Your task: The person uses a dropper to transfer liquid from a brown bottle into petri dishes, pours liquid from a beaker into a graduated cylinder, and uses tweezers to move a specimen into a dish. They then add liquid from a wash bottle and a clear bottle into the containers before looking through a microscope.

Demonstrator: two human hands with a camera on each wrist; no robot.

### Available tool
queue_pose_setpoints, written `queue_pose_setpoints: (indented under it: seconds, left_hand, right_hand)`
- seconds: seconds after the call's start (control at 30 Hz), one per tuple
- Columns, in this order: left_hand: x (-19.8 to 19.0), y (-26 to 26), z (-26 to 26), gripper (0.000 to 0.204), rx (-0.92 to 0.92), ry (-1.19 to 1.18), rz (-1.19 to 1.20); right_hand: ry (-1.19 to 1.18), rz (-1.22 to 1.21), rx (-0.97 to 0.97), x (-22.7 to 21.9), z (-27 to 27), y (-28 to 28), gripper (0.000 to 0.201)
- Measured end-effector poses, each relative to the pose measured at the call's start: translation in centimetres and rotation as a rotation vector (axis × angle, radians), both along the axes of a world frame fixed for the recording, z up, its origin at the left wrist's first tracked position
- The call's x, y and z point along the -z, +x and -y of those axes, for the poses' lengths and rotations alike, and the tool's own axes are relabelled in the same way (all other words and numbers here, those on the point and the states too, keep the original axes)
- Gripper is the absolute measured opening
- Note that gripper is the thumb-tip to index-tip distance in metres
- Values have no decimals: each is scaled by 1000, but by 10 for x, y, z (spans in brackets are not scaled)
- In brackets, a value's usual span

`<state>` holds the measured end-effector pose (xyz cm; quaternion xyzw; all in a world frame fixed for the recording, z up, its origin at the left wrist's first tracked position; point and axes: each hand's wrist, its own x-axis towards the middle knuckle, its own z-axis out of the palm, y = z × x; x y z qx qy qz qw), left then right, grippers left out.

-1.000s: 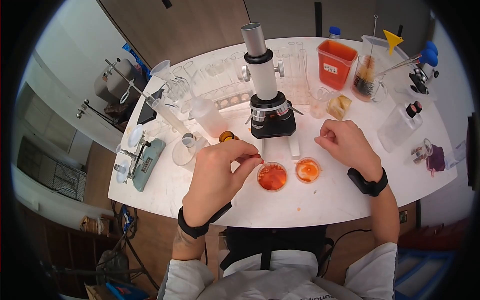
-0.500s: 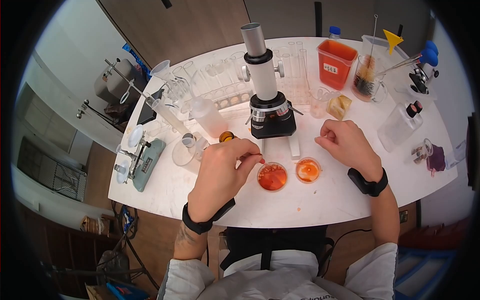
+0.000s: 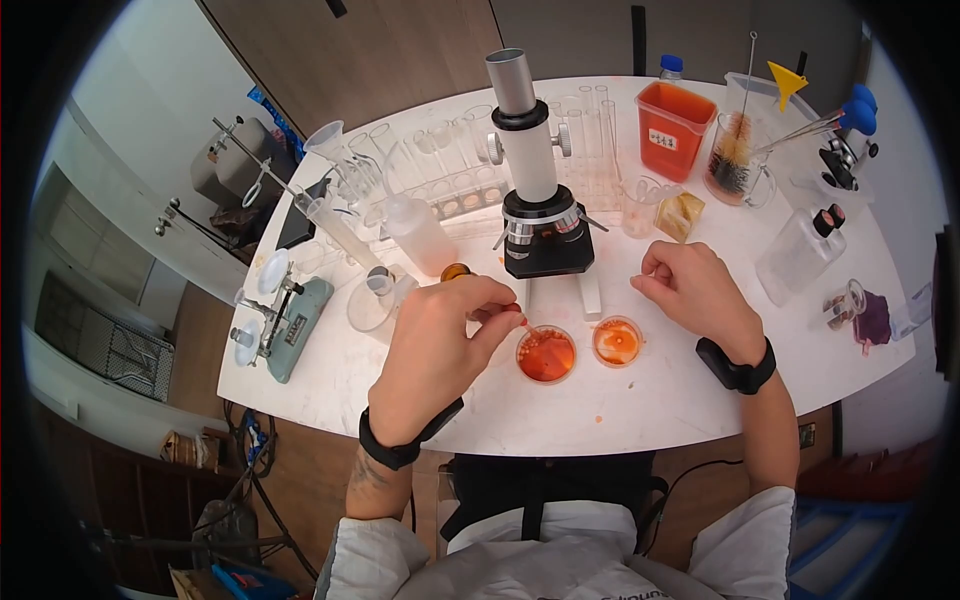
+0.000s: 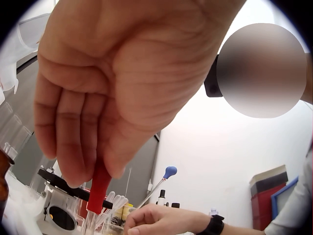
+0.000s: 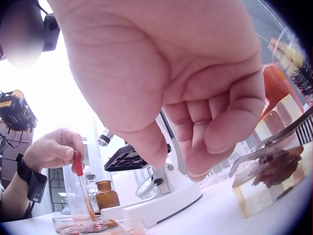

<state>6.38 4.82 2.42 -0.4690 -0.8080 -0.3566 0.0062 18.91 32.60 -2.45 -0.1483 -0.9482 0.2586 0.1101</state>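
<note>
My left hand point(image 3: 435, 335) pinches the red rubber bulb of a glass dropper point(image 4: 99, 191) between thumb and fingers. In the right wrist view, the tube slants down and carries orange liquid low in it, its tip at the glass dishes. Below the left fingertips lies a petri dish point(image 3: 546, 357) of orange-red liquid with bubbles along one side. A smaller petri dish point(image 3: 616, 342) with orange and pale contents sits beside it. My right hand point(image 3: 700, 295) stays over the table right of the smaller dish, fingers loosely curled, holding nothing.
A microscope point(image 3: 535, 165) stands right behind the dishes. Near the left hand is a brown glass bottle point(image 5: 107, 196), with a balance scale point(image 3: 300, 330) farther left. A yellowish block point(image 3: 679, 215), an orange tub point(image 3: 673, 130) and a clear bottle point(image 3: 800, 255) stand beyond the right hand.
My left hand has shifted slightly, keeping its pinch on the dropper bulb above the larger dish. The right hand holds its place.
</note>
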Motion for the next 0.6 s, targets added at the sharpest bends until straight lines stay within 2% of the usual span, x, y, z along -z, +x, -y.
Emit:
queue_pose_setpoints:
  seconds: [0.17,0.27,0.33,0.5,0.6]
  left_hand:
    - [-23,1,13,13,-33,34,21]
    - [-42,-4,27,14,-123,93,57]
    - [-46,-18,37,14,-145,185,-15]
    - [-56,-41,45,15,-241,199,-47]
    - [-55,-49,43,13,-229,151,-75]
  right_hand:
    - [14,-33,-4,2,0,0,24]
    - [14,-45,-8,3,0,1,24]
    - [1,-41,-7,2,0,1,24]
    - [-3,-45,-5,2,0,1,23]
    - [1,-38,-5,1,0,1,23]
